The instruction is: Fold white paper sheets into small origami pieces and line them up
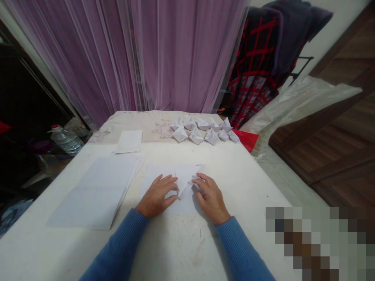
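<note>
A white sheet of paper (183, 207) lies before me with a crease running down from its far edge. Its far right corner is turned inward as a slanting flap (187, 186). My left hand (158, 196) rests on the sheet's left half, fingers spread and thumb pointing toward the crease. Over the right edge is my right hand (211, 198), its fingers apart and slightly bent beside the flap. Whether those fingertips press on the flap, I cannot tell. Neither hand grips anything visible.
Several folded paper boats (197, 136) stand in two rows at the table's far right. A stack of large white sheets (90, 191) lies left, with a smaller paper pile (129, 141) beyond it. A plastic bottle (66, 139) stands off the table's left side.
</note>
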`<state>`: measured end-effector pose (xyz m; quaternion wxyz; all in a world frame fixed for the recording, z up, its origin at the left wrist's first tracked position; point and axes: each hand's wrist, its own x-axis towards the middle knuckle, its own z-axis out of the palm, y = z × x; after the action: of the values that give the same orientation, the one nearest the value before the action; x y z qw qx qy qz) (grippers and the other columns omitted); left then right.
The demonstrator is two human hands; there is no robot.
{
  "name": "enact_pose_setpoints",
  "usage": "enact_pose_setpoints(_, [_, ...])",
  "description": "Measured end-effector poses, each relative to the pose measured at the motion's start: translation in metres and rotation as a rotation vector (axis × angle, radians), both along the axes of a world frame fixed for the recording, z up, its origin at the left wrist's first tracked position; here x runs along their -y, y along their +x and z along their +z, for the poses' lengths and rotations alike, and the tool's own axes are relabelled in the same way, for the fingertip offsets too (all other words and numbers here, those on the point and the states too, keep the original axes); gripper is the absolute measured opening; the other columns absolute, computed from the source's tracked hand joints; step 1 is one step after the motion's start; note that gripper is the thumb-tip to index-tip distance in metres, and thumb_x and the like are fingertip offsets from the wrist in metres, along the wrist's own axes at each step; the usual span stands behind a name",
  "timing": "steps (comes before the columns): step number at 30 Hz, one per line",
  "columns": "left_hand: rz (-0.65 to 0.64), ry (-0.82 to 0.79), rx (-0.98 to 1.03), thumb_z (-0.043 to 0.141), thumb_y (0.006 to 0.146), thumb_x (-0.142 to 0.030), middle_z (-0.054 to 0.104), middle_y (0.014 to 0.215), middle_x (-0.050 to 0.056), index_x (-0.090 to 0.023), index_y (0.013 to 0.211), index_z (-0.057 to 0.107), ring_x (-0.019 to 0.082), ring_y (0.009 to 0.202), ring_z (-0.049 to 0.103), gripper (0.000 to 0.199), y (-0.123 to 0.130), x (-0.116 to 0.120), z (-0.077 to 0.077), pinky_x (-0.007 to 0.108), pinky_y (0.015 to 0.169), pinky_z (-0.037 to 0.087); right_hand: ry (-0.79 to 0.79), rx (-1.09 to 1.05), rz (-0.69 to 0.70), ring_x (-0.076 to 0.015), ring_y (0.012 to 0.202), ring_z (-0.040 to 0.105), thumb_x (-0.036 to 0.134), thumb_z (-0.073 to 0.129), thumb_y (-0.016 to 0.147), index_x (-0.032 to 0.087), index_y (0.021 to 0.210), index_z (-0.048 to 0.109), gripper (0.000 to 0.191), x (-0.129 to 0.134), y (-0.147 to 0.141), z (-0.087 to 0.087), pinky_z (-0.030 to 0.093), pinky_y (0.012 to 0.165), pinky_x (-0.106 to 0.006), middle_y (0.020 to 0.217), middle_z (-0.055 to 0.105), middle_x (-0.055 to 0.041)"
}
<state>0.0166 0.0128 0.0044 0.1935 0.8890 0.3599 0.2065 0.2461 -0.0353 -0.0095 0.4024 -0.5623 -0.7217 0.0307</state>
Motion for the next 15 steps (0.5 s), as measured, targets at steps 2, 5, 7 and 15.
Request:
enact_pose_setpoints(2, [-0.006,0.0,-0.039,0.057,0.086,-0.019,0.06,0.133,0.005,-0.027,0.096,0.069,0.024,0.132,0.046,0.017,-0.001,-0.001,0.0,0.053,0.113,0.025,-0.007,0.047,0.032,-0.0263,0.121,0.049,0.006,0.052,0.071,0.024,0.108,0.067,0.044,0.004,-0.004,0.005,0.044,0.099,-0.045,0.131,0.055,-0.0088])
enact_pose_setpoints(5, [-0.016,0.017,-0.079,0.053,0.087,-0.014,0.061,0.132,0.004,-0.029,0.097,0.071,0.024,0.13,0.048,0.025,-0.001,-0.003,-0.003,0.054,0.112,0.027,-0.025,0.089,0.075,-0.0272,0.125,0.046,0.008,0.055,0.073,0.024,0.102,0.069,0.035,0.007,-0.009,0.008,0.04,0.1,-0.046,0.133,0.053,-0.0087])
enact_pose_setpoints(7, [-0.016,0.03,-0.083,0.054,0.087,-0.012,0.062,0.131,0.004,-0.029,0.098,0.071,0.024,0.129,0.049,0.027,-0.001,-0.003,-0.005,0.054,0.111,0.028,-0.039,0.106,0.098,-0.027,0.125,0.046,0.008,0.057,0.074,0.025,0.096,0.07,0.03,0.008,-0.011,0.008,0.039,0.101,-0.045,0.132,0.055,-0.0075])
enact_pose_setpoints(15, [-0.055,0.12,-0.029,0.053,0.087,-0.011,0.065,0.127,0.004,-0.026,0.103,0.068,0.023,0.127,0.052,0.026,0.003,0.0,-0.004,0.053,0.111,0.028,-0.067,0.139,0.108,-0.0274,0.124,0.047,0.012,0.063,0.077,0.027,0.09,0.072,0.021,0.007,-0.011,0.007,0.038,0.1,-0.045,0.129,0.059,-0.0059])
